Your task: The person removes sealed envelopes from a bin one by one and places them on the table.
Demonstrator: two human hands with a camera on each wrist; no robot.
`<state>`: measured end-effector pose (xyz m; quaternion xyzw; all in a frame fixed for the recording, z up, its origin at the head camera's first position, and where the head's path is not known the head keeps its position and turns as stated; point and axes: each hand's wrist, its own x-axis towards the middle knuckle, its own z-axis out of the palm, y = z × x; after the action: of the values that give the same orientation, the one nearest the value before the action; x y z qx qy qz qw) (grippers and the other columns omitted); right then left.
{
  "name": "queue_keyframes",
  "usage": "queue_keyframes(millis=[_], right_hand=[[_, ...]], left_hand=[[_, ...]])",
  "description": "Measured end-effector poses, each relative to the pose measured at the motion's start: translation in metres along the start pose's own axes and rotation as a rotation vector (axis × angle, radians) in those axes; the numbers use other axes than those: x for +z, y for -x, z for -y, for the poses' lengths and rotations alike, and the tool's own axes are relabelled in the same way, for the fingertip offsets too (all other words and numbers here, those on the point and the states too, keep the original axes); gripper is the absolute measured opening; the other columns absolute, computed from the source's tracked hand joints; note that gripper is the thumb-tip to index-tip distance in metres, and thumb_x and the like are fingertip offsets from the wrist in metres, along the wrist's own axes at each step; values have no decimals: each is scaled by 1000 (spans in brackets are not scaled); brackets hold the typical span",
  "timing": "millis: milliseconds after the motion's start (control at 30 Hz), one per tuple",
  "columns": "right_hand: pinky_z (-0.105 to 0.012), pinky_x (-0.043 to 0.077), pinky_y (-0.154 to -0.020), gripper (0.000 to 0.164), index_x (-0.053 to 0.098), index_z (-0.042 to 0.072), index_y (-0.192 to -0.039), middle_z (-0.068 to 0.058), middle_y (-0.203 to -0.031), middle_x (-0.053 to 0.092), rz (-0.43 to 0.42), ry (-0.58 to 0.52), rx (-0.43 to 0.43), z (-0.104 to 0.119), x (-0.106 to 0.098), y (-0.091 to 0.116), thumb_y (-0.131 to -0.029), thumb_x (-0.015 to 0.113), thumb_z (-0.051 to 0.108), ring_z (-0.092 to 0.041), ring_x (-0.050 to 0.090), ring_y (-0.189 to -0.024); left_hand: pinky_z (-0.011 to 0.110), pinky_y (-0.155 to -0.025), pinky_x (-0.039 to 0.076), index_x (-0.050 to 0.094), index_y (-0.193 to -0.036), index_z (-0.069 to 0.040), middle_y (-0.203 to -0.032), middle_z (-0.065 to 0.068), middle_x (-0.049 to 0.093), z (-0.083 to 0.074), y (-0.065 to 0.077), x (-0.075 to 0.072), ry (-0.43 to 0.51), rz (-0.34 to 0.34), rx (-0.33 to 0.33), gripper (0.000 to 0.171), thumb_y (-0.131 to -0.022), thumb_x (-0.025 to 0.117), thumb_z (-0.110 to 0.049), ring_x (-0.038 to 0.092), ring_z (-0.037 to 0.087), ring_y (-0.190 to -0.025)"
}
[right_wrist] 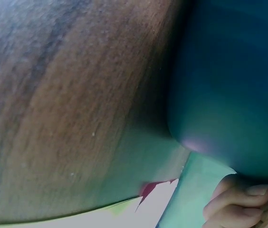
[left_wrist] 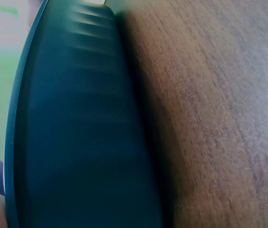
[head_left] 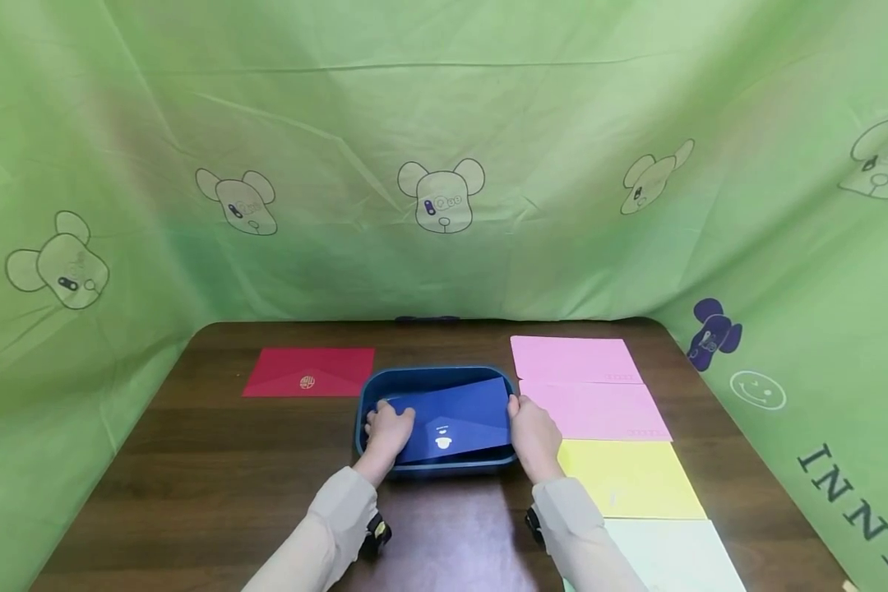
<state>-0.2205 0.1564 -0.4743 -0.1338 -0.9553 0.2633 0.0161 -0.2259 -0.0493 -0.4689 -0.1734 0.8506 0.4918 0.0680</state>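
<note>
A blue envelope (head_left: 462,411) with a small white print lies slantwise in the dark blue plastic basin (head_left: 447,469), its right end up by the right rim. My left hand (head_left: 388,432) holds the envelope's left end inside the basin, thumb over the top. At the opposite end my right hand (head_left: 534,436) grips the envelope's right edge beside the rim. The basin's outer wall (left_wrist: 77,133) fills much of the left wrist view, with only a bit of hand at the lower left. Curled fingers (right_wrist: 234,204) show beneath the basin wall in the right wrist view.
A red envelope (head_left: 311,372) lies left of the basin on the brown wooden table (head_left: 215,477). Down the right side run two pink envelopes (head_left: 577,359), a yellow one (head_left: 632,478) and a pale green one (head_left: 673,551). A green printed curtain (head_left: 340,271) surrounds the table.
</note>
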Motion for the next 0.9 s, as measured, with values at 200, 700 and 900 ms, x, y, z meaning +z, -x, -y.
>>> queue_keyframes(millis=[200,700,900], right_hand=[[-28,32,-50,39,61,4,-82,-8,-58,47,-5,1,4,0,1,0,-101,40,30,-23,50,-58],[-29,34,-51,40,63,2,-89,-10,-62,53,-7,-6,26,2,2,0,-101,38,31,-25,53,-62],[-31,38,-53,43,65,0,-100,-15,-73,63,0,5,28,1,2,-1,-102,36,32,-27,58,-68]], left_hand=[[63,-109,26,30,-140,12,-140,37,32,3,0,-2,61,-6,20,60,-92,49,-17,28,53,-132],[61,-104,35,57,-125,3,-145,28,35,8,3,3,84,-123,190,37,-90,46,-4,32,49,-133],[55,-97,42,65,-112,-1,-137,23,45,9,8,6,50,-181,249,30,-88,47,-1,39,43,-125]])
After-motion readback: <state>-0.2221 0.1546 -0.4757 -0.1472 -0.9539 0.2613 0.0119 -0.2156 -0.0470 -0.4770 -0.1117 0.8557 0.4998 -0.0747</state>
